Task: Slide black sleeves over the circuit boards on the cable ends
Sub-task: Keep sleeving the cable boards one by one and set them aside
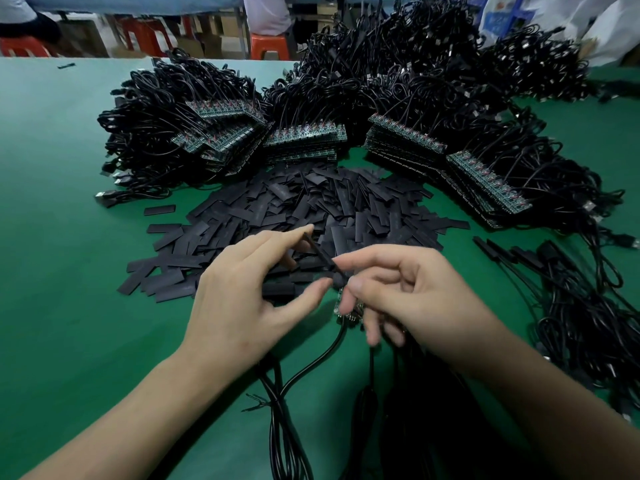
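Black sleeve (317, 252) pinched in left hand (249, 296), over table (69, 237) middle, toward near edge. Right hand (415, 299) grips board (347, 310) end, cable (330, 346) dangling below. Tip imo: squeeze sleeve mouth open, line up square, push straight so corners don't snag.

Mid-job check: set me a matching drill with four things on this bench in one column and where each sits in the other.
Things:
1. loose heap of flat black sleeves
2. stacked green circuit-board strips with black cables
3. single black sleeve
4. orange plastic stool

Places:
A. past the far edge of the green table
B. pinched between left hand and right hand
C. table middle, just beyond the hands
D. arced behind the heap

Pairs: 1-C, 2-D, 3-B, 4-A.
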